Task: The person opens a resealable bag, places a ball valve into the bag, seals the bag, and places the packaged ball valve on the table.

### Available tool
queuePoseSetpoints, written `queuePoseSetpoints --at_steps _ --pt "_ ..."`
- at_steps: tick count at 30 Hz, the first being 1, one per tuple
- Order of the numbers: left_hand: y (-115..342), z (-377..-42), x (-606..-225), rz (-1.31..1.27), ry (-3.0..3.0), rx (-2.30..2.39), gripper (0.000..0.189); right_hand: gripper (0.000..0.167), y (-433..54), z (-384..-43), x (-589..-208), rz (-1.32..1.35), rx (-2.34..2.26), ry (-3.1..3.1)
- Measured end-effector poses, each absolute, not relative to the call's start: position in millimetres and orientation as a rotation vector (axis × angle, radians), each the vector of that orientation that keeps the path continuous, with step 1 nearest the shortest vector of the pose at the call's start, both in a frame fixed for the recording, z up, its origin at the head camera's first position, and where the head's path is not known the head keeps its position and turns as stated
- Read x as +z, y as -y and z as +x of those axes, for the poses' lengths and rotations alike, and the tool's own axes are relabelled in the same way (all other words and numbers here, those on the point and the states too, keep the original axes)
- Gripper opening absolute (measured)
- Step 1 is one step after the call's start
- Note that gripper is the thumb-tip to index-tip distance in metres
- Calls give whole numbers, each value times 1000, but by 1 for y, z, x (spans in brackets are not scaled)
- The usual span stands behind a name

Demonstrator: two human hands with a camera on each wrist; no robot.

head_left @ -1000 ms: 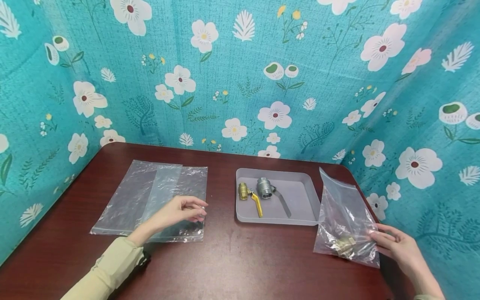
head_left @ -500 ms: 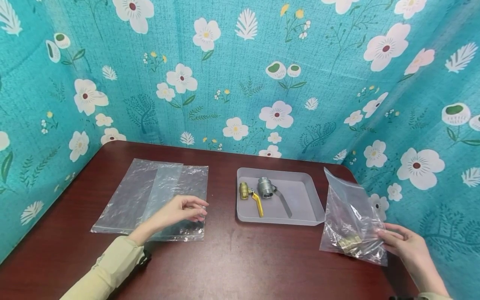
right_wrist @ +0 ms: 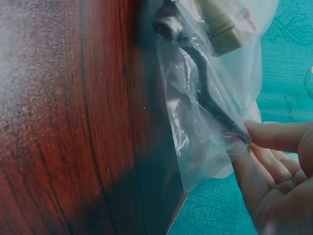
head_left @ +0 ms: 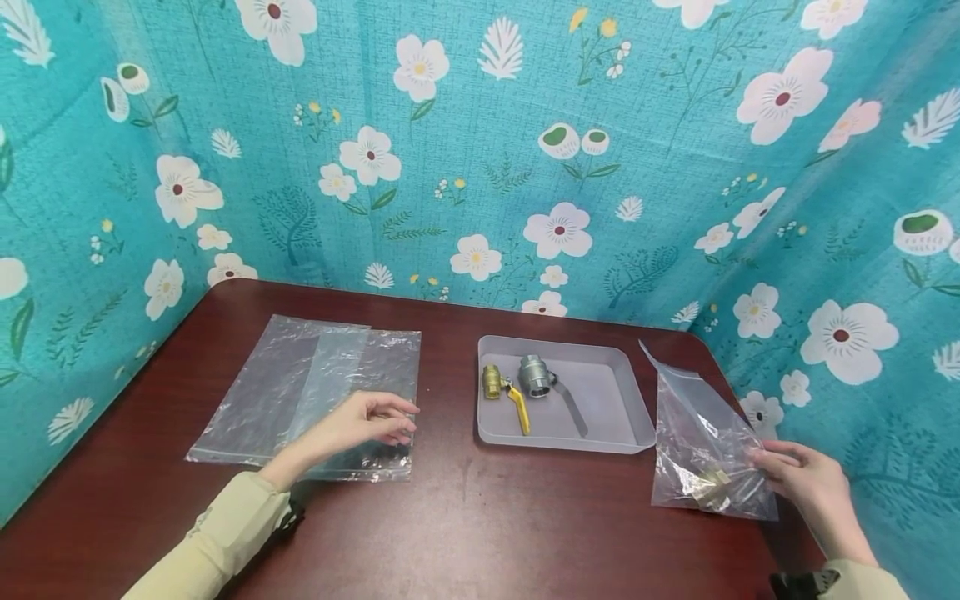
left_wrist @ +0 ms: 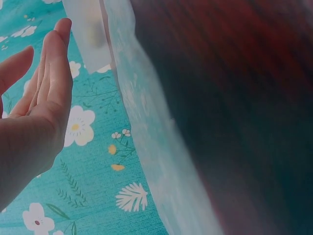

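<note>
At the table's right side my right hand (head_left: 810,479) pinches a clear zip bag (head_left: 678,408) with a brass ball valve (head_left: 708,490) inside. In the right wrist view, thumb and fingers grip the end of the valve's dark lever (right_wrist: 205,95) through the plastic. The brass body (right_wrist: 227,36) shows higher up in the bag. My left hand (head_left: 360,425) is held over two overlapping flat clear bags (head_left: 255,392) at the left, fingers loosely bent, holding nothing. In the left wrist view this hand (left_wrist: 44,98) has its thumb apart from the fingers.
A shallow grey tray (head_left: 607,417) lies right of centre, just left of the held bag. In it are a small brass valve (head_left: 492,382) with a yellow lever and a larger silver valve (head_left: 536,377) with a grey lever. A floral curtain (head_left: 480,167) surrounds the dark table (head_left: 480,533).
My right hand has drawn the bag with the valve a little to the right, away from the tray, and tilted it slightly. The left hand stays in place.
</note>
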State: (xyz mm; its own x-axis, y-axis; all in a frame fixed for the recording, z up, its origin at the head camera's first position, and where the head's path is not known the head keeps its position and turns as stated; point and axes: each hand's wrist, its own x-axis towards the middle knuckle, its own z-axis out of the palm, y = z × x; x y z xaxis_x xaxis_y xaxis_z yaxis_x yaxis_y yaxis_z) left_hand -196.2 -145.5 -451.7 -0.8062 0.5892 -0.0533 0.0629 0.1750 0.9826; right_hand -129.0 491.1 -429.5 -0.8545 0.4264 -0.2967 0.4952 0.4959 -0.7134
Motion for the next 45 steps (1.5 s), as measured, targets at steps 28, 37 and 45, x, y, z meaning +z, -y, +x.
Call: queuePoseSetpoints --at_steps 28,37,45 --pt "145 -197 -452 617 -2038 1668 38 53 -489 -149 -441 844 -971 -2893" --pt "144 -197 -451 606 -2034 1660 39 53 -481 -152 -441 714 -625 -3036" --pt "143 -197 -451 606 -2032 1668 38 54 -460 -153 -436 532 -502 -3164"
